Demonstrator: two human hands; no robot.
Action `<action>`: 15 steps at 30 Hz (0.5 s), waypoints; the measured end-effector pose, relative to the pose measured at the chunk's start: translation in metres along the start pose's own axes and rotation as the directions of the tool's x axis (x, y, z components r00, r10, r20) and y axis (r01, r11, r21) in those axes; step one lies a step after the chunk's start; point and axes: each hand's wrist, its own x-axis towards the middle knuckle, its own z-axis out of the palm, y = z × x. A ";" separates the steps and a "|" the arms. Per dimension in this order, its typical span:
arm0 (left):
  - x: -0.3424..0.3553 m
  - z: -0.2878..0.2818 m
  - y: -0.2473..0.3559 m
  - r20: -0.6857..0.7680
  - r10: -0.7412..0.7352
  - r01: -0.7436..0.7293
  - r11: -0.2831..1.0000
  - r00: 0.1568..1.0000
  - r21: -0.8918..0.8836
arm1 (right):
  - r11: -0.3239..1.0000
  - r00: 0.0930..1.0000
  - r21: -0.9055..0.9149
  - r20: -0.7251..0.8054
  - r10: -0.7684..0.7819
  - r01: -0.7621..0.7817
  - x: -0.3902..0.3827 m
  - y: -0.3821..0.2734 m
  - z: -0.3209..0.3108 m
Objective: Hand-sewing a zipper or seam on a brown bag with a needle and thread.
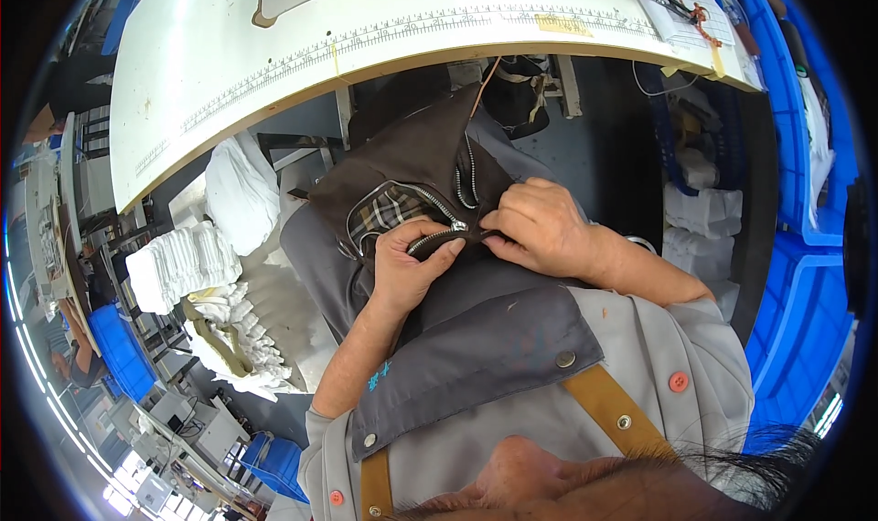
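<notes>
Head view: left hand (402,265) grasps the zipper (460,225) of a brown cloth piece (393,160); right hand (541,224) pinches the cloth beside it. The piece rests on the lap, at the near edge of the table (219,50). A printed ruler scale (366,38) follows that edge; paper (681,29) lies at the right corner. Blue lettering (379,375) marks the apron (476,338).

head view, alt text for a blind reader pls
A person's left hand and right hand pinch a dark brown fabric piece beside its silver metal zipper, with plaid lining showing in the opening. A white, ruler-marked worktable spans the top; folded white cloth stacks lie at left, blue plastic bins at right.
</notes>
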 end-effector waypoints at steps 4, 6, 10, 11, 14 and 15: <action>-0.002 0.000 0.001 -0.009 -0.046 0.046 0.998 0.999 -0.036 | 0.979 0.995 0.183 0.024 0.092 -0.095 0.003 -0.001 -0.009; -0.002 0.001 0.002 -0.015 -0.043 0.042 0.999 0.999 -0.032 | 0.916 0.959 0.290 0.145 0.245 -0.278 0.004 -0.001 -0.014; -0.003 0.002 0.003 -0.030 -0.029 0.029 1.000 0.999 -0.012 | 0.842 0.909 0.362 0.271 0.316 -0.400 0.006 -0.004 -0.026; -0.003 0.002 0.004 -0.030 -0.030 0.029 0.999 0.999 -0.012 | 0.837 0.921 0.395 0.252 0.298 -0.379 0.006 -0.003 -0.026; -0.003 0.003 0.006 -0.038 -0.022 0.022 1.000 0.999 0.019 | 0.864 0.944 0.391 0.217 0.248 -0.316 0.009 -0.003 -0.028; -0.003 0.002 0.005 -0.035 -0.027 0.028 0.999 0.999 0.021 | 0.894 0.956 0.354 0.200 0.213 -0.273 0.011 -0.003 -0.029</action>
